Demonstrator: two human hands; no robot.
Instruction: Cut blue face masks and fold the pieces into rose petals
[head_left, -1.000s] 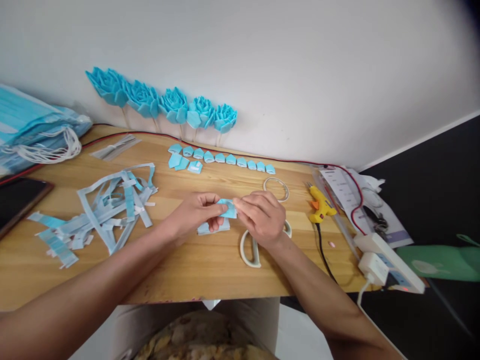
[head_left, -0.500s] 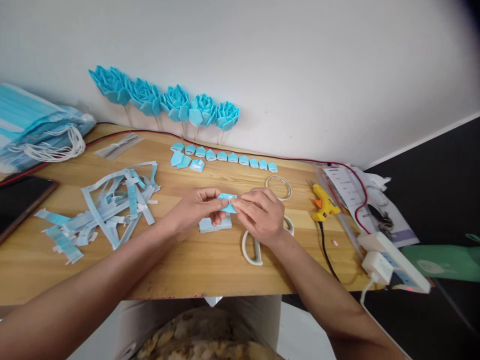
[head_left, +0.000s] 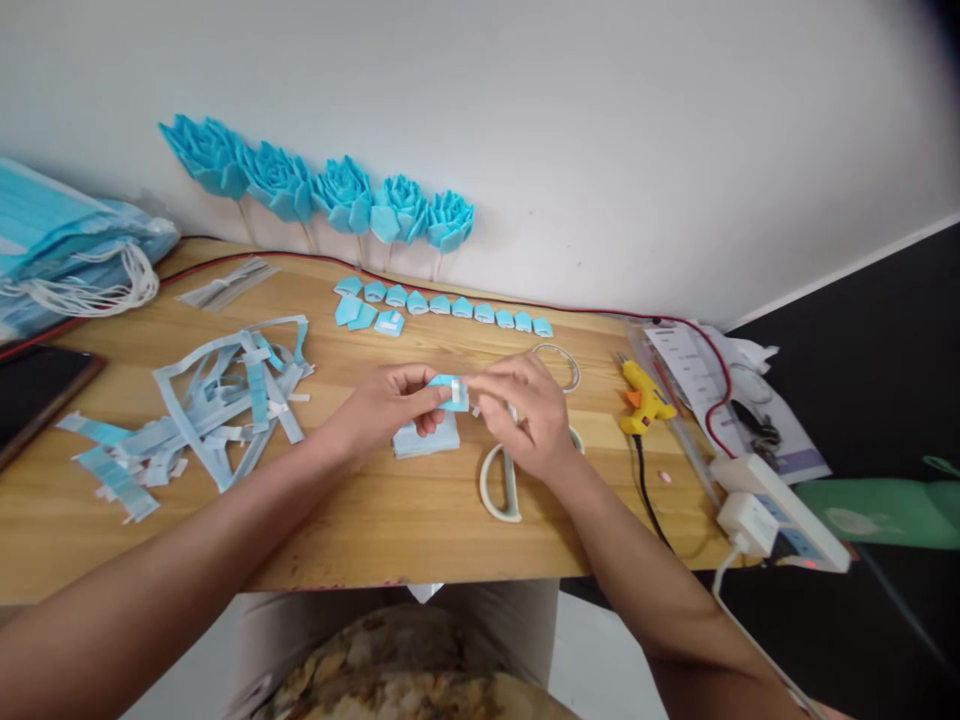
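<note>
My left hand pinches a small folded blue mask-fabric piece with a white strip across its face. Beside the piece's right edge is my right hand, its forefinger stretched towards it and its thumb apart. Whether the fingertip touches the fabric, I cannot tell. A tiny whitish bit shows near the right thumb. Under the left fingers lies a stack of pale blue fabric. The white scissor handles are partly covered by my right hand. Behind, a row of folded blue petals runs along the table.
Blue fabric roses on sticks lean on the wall. Cut strips, a phone and bagged masks lie left. Right are a tape ring, yellow glue gun with its cord, and power strip.
My right fingers have drawn away from the piece, and the white strip on it now shows more fully. My left hand still holds it. The view has shifted slightly.
</note>
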